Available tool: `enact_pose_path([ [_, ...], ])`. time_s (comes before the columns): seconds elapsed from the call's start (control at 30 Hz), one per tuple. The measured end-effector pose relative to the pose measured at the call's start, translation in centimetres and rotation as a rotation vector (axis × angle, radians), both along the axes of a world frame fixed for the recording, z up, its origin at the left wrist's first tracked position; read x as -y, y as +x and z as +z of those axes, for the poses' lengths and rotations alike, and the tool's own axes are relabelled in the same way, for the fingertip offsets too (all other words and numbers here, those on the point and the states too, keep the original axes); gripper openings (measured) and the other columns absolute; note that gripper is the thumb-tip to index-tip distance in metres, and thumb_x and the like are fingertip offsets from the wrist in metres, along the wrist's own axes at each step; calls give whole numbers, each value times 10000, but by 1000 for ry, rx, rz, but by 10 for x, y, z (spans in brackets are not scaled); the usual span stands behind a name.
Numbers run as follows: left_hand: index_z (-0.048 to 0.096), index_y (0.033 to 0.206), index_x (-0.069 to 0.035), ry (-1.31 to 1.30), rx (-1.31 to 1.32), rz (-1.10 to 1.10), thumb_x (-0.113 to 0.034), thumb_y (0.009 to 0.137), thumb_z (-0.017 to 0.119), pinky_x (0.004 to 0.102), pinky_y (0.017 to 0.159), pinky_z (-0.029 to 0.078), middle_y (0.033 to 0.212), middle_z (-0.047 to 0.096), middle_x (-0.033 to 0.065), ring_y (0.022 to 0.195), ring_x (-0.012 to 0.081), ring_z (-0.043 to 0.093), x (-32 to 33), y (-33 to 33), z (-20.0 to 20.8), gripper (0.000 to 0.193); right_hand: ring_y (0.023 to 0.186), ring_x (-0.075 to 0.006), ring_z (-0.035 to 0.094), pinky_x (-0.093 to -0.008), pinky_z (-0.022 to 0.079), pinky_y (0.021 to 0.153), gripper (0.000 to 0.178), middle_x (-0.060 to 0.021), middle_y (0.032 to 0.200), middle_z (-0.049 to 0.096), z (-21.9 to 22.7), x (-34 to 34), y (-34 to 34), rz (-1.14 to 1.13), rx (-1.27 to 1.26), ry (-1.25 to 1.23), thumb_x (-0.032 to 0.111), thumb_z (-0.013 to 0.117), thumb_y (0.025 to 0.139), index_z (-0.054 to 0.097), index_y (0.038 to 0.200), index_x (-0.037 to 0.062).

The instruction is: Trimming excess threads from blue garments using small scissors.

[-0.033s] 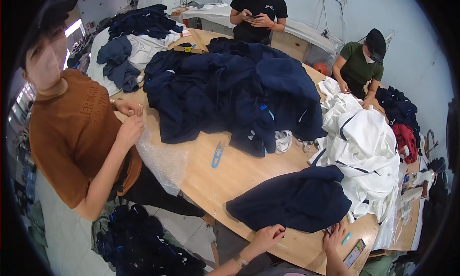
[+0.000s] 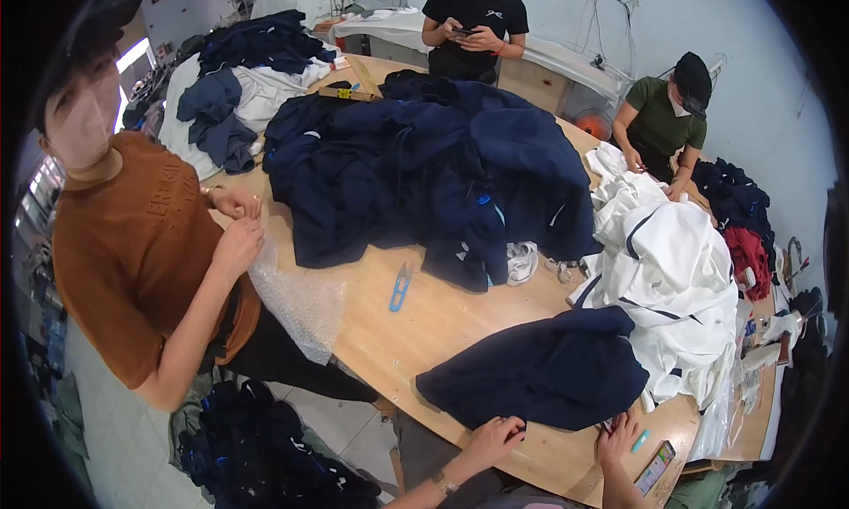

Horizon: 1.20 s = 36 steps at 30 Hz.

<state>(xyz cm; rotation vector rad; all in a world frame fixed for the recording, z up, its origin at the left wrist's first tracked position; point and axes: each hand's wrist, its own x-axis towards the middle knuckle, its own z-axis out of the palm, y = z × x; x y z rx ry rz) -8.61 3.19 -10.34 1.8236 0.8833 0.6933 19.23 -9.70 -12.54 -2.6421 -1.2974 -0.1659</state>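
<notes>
A folded navy garment [image 2: 539, 367] lies on the wooden table right in front of me. My left hand [image 2: 495, 443] is at its near edge, fingers closed in a pinch on the navy cloth. At the garment's right near corner is my right hand [image 2: 619, 440]. Its fingers are curled round a small dark object that I cannot make out, partly hidden by the hand. A teal stick-like item [image 2: 640, 440] and a phone [image 2: 655, 467] with a lit screen lie just right of that hand.
Blue-handled thread snips [image 2: 401, 288] lie mid-table. Beyond are a large navy garment pile [image 2: 424, 164] and, at right, a white garment heap [image 2: 668, 270]. A person in brown [image 2: 141, 244] stands left; two others are across the table. Dark clothes [image 2: 265, 447] lie on the floor.
</notes>
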Motion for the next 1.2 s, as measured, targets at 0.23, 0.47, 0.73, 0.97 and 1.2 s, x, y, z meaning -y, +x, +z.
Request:
enact_pose_path([
  [0.23, 548, 1008, -84, 274, -261, -13, -202, 753, 603, 404, 765, 408, 964, 519, 124, 949, 282, 484, -15, 3, -11, 286, 1216, -356, 329, -474, 201, 1011, 566, -193, 1279, 394, 3, 1, 2, -8, -21, 9, 117, 515, 644, 454, 1199, 19],
  [0.47, 559, 992, -66, 443, -409, 18, -312, 748, 640, 436, 831, 335, 892, 487, 146, 908, 294, 452, -54, 7, -8, 356, 1229, -339, 324, -492, 176, 1028, 562, -170, 1259, 401, 7, -17, 8, -12, -79, 6, 143, 522, 641, 445, 1185, 25],
  [0.73, 549, 911, -78, 468, -568, 80, -340, 708, 679, 454, 811, 343, 852, 434, 129, 852, 302, 443, -41, 6, -17, 356, 1247, -344, 307, -520, 160, 1022, 512, -163, 1288, 384, 12, -15, 6, 87, -143, -50, 227, 520, 695, 458, 1169, 43],
  [0.97, 516, 923, -60, 444, -564, -41, -306, 689, 653, 475, 828, 316, 890, 426, 142, 900, 323, 406, -43, 3, -21, 367, 1256, -348, 302, -524, 144, 1029, 545, -167, 1273, 402, 7, -14, 6, 4, -175, -27, 259, 516, 664, 469, 1158, 34],
  [1.2, 539, 898, -54, 509, -585, -55, -338, 700, 628, 486, 824, 318, 841, 462, 134, 839, 311, 443, -50, 9, -22, 358, 1255, -355, 302, -529, 145, 1029, 553, -173, 1271, 405, 14, -16, 8, -5, -167, -39, 253, 486, 658, 468, 1161, 23],
])
